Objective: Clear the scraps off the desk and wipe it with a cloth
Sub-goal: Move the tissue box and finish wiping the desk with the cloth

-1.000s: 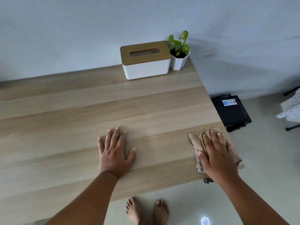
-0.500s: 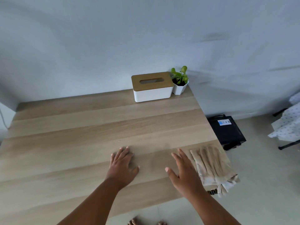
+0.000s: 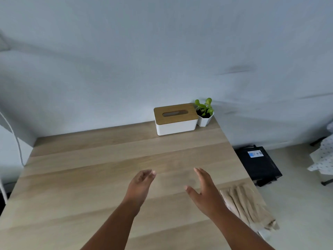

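Both your hands are raised over the desk (image 3: 100,170), empty. Left hand (image 3: 141,184): fingers loosely curled, nothing in them. Right hand (image 3: 205,193): fingers spread, thumb out, nothing held.

Cloth (image 3: 246,204) lies bunched at the desk's right near corner, just beside your right wrist, its lower end hanging over the edge. No scraps visible on the wood. Desk reads as wiped, task near its end by my judgement.

Risks from here:
- Cloth half off the edge. A brush from your right forearm could drag it to the floor.
- Tissue box (image 3: 175,119) and plant (image 3: 204,112) sit at the far right corner, touching or nearly so. A wide reach that way could knock the pot over and put soil on the clean surface.
- Black box (image 3: 257,163) on the floor under that corner: a falling cloth may land on it.
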Available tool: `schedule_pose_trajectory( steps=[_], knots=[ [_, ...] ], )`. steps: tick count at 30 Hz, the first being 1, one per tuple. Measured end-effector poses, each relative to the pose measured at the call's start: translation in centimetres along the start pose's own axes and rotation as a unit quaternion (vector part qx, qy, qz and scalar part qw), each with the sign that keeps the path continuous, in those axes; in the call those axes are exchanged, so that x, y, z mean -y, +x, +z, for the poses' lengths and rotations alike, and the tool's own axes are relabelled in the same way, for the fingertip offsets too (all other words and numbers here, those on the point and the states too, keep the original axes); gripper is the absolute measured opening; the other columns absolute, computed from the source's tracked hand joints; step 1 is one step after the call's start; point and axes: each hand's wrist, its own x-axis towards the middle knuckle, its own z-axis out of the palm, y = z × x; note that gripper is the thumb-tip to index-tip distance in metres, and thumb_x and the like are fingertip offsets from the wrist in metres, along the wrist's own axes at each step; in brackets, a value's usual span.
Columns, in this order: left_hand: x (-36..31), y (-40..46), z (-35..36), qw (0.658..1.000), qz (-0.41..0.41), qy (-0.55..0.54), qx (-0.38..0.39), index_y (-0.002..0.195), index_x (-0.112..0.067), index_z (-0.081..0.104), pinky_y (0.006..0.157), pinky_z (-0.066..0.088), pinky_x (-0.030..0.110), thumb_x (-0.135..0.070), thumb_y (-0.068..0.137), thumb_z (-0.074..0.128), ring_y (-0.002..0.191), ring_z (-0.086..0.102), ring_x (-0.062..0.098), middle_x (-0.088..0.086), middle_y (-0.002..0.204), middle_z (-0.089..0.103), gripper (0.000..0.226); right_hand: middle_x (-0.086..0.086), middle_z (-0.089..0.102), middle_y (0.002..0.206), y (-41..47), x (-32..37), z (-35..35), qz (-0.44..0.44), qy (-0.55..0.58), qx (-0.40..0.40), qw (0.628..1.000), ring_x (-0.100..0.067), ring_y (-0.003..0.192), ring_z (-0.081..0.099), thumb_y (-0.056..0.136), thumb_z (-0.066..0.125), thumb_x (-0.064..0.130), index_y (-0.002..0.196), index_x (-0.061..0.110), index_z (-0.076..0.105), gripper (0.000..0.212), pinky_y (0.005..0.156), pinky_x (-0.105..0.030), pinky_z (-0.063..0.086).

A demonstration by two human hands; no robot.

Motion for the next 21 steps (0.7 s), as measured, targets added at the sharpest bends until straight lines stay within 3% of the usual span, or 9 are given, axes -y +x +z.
schedule_pose_trajectory(
  steps=[5,12,18,21],
  knots=[
    [-3.4,3.3,1.0,0.997,0.015,-0.067,-0.029,0.122,-0.023,0.066,0.115,0.045,0.046,-0.033,0.095,0.071,0.116,0.061,0.005,-0.011,0.123,0.067,0.029,0.000,0.035,0.162,5.1,0.3,-1.0,0.028,0.060,-0.017,0.998,-0.014,0.149,0.034,0.093,0.072,0.042,0.158,0.020,0.034,0.079,0.116,-0.023,0.027],
    [-6.7,9.2,2.9,0.994,0.020,-0.091,-0.055,0.136,-0.019,0.060,0.114,0.045,0.048,-0.030,0.093,0.074,0.116,0.061,0.003,-0.009,0.125,0.065,0.046,-0.002,0.036,0.161,12.7,-0.4,-3.0,0.052,0.134,-0.023,0.989,-0.019,0.146,0.040,0.091,0.073,0.046,0.159,0.021,0.032,0.084,0.117,-0.047,0.042],
    [-8.3,14.1,4.1,0.996,0.025,-0.050,-0.070,0.127,-0.033,0.060,0.109,0.050,0.044,-0.037,0.088,0.080,0.118,0.064,0.009,-0.005,0.130,0.066,0.044,-0.002,0.037,0.161,18.9,-1.0,-4.6,0.065,0.159,-0.025,0.985,-0.021,0.138,0.049,0.088,0.073,0.053,0.159,0.026,0.031,0.086,0.111,-0.044,0.047],
    [-8.7,16.2,4.5,0.997,0.026,-0.035,-0.068,0.133,-0.035,0.058,0.104,0.052,0.041,-0.042,0.084,0.083,0.120,0.062,0.010,-0.005,0.134,0.063,0.055,0.000,0.037,0.162,21.7,-0.9,-5.1,0.070,0.181,-0.028,0.981,-0.019,0.139,0.049,0.089,0.071,0.055,0.159,0.028,0.030,0.085,0.110,-0.044,0.047]
  ],
)
